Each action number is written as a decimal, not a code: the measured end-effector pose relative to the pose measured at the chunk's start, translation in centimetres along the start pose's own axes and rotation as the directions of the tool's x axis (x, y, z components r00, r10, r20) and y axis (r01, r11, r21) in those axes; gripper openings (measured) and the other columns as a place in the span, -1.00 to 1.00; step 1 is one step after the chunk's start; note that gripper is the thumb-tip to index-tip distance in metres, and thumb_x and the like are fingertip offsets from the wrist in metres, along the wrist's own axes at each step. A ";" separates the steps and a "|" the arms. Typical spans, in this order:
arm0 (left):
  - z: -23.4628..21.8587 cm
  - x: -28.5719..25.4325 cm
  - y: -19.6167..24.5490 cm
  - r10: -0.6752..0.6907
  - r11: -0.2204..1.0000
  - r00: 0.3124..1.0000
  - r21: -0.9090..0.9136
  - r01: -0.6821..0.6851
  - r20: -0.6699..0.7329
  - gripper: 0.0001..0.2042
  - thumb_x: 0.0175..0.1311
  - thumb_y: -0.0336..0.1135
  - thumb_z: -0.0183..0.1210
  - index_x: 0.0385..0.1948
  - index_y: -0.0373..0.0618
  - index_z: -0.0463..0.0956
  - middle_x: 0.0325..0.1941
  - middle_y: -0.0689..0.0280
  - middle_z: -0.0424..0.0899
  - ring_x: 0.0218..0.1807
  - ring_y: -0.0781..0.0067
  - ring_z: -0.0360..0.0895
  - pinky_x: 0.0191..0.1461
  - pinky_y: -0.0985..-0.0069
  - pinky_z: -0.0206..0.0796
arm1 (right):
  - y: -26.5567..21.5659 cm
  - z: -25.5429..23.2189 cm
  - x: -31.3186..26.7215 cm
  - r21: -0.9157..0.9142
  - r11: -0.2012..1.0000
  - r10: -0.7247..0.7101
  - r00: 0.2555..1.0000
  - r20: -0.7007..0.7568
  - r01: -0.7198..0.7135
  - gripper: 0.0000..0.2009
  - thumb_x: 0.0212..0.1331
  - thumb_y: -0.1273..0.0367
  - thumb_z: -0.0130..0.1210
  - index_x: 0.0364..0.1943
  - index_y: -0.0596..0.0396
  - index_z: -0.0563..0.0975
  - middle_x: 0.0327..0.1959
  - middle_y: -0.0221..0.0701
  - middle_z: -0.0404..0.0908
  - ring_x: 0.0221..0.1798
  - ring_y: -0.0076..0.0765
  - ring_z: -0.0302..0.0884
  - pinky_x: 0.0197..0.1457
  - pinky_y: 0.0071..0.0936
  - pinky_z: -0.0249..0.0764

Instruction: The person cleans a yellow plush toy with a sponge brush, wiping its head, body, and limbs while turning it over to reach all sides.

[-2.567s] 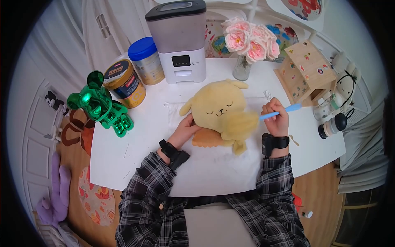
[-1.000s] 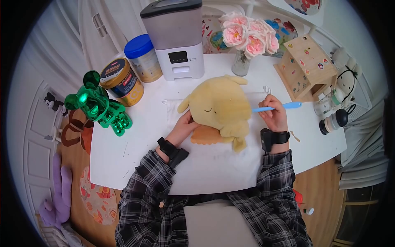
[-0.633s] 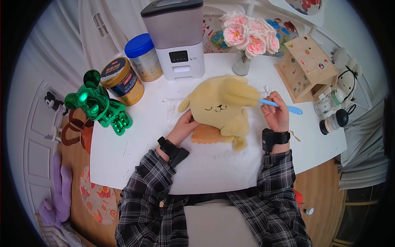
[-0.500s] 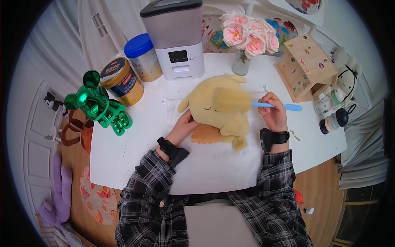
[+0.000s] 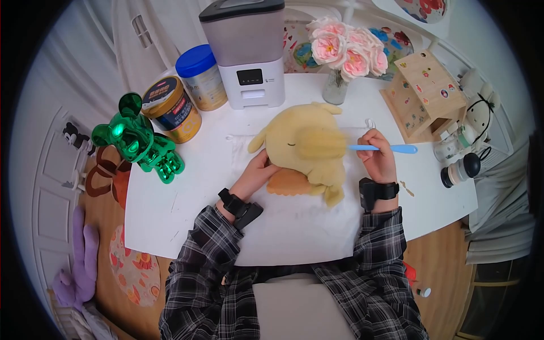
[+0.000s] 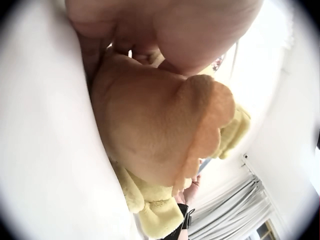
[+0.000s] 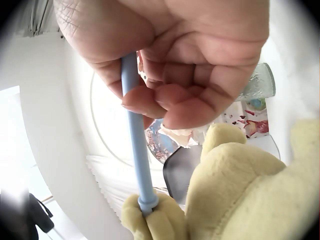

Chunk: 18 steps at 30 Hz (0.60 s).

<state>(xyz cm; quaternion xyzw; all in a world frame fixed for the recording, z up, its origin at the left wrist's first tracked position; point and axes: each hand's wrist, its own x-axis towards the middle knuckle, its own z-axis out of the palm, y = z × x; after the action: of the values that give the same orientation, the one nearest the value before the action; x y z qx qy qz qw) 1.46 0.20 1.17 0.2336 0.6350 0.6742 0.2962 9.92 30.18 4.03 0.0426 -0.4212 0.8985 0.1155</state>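
A yellow plush toy dog [image 5: 280, 127] with an orange scalloped part [image 5: 287, 184] lies on a white drawstring cloth bag [image 5: 294, 241]. At its lower left side my left hand [image 5: 254, 174] holds it, thumb on top; the left wrist view shows this hand over the orange part [image 6: 150, 120]. My right hand [image 5: 378, 158] pinches the blue handle of a brush [image 5: 403, 149] between thumb and fingers. The brush's soft yellow head [image 5: 320, 144] is blurred and overlaps the toy's face, hiding one eye and the mouth. In the right wrist view the handle [image 7: 136, 135] runs down into that head.
On the white table [image 5: 153, 226] stand a shiny green bear figure [image 5: 139, 139], two cans [image 5: 173, 107], a white dispenser [image 5: 252, 85], a vase of pink roses [image 5: 337, 88], a wooden house [image 5: 422, 96] and a black-capped bottle [image 5: 462, 170].
The brush head has swept back and forth over the toy's face, from the lower side up to the ear and back. My left hand keeps its place on the toy.
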 end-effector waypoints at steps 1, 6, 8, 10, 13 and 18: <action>-0.1 0.1 -0.1 0.002 1.000 1.000 0.030 -0.001 -0.012 -0.55 0.35 -0.34 0.05 0.25 -0.18 0.21 0.22 0.32 0.42 0.23 0.51 0.36 0.28 0.53 0.19 | 0.2 -0.2 0.1 -0.034 0.999 0.034 0.999 0.000 -0.034 -0.87 0.09 0.43 -0.09 -0.46 0.22 0.43 -0.70 -0.44 0.33 -0.56 -0.50 0.27 -0.44 -0.57 0.27; -0.1 0.2 -1.0 0.100 0.982 0.993 0.168 -0.087 -0.071 -0.56 0.31 -0.34 0.06 0.20 -0.23 0.22 0.17 0.20 0.46 0.14 0.38 0.46 0.19 0.49 0.29 | 0.8 -1.9 0.4 -0.214 0.966 0.163 0.984 0.069 -0.145 -0.89 0.00 0.48 -0.09 -0.53 0.22 0.45 -0.66 -0.38 0.41 -0.61 -0.48 0.31 -0.47 -0.56 0.31; 0.0 -0.7 0.4 0.122 0.896 0.991 0.436 -0.087 -0.053 -0.55 0.31 -0.34 0.07 0.20 -0.23 0.20 0.15 0.18 0.46 0.17 0.40 0.43 0.21 0.48 0.27 | 1.0 -1.9 0.3 -0.233 0.958 0.187 0.980 0.065 -0.168 -0.89 -0.03 0.49 -0.09 -0.56 0.22 0.45 -0.66 -0.36 0.42 -0.64 -0.48 0.31 -0.51 -0.56 0.30; 0.0 -2.6 2.4 0.210 0.712 0.977 0.692 -0.118 -0.049 -0.58 0.28 -0.34 0.09 0.14 -0.22 0.23 0.08 0.17 0.48 0.13 0.37 0.44 0.17 0.46 0.29 | 0.8 -1.2 0.3 -0.243 0.948 0.222 0.974 0.045 -0.205 -0.89 -0.03 0.48 -0.09 -0.55 0.23 0.45 -0.66 -0.36 0.42 -0.64 -0.48 0.31 -0.51 -0.57 0.30; 0.1 -8.8 5.5 0.267 0.484 0.963 0.870 -0.093 -0.046 -0.72 0.23 -0.35 0.11 -0.06 -0.19 0.34 -0.16 0.13 0.52 -0.06 0.21 0.51 0.00 0.39 0.35 | 1.0 -1.5 0.3 -0.257 0.943 0.229 0.973 0.038 -0.212 -0.89 -0.03 0.48 -0.08 -0.54 0.23 0.46 -0.66 -0.36 0.42 -0.64 -0.49 0.31 -0.51 -0.56 0.30; 0.0 -20.9 7.1 -0.463 0.755 0.838 0.624 0.201 0.290 -0.87 0.24 -0.33 0.09 -0.26 -0.14 0.49 -0.36 0.15 0.56 -0.26 0.17 0.54 -0.18 0.37 0.36 | 0.9 -1.1 0.3 -0.256 0.951 0.172 0.985 -0.031 -0.174 -0.91 0.01 0.47 -0.11 -0.54 0.17 0.41 -0.75 -0.48 0.24 -0.65 -0.52 0.20 -0.55 -0.58 0.17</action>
<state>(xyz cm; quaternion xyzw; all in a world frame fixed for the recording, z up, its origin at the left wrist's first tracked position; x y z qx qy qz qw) 15.63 -14.47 9.52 0.3331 0.7576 0.3192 0.4618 9.45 30.48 2.69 -0.0138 -0.5361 0.8430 0.0428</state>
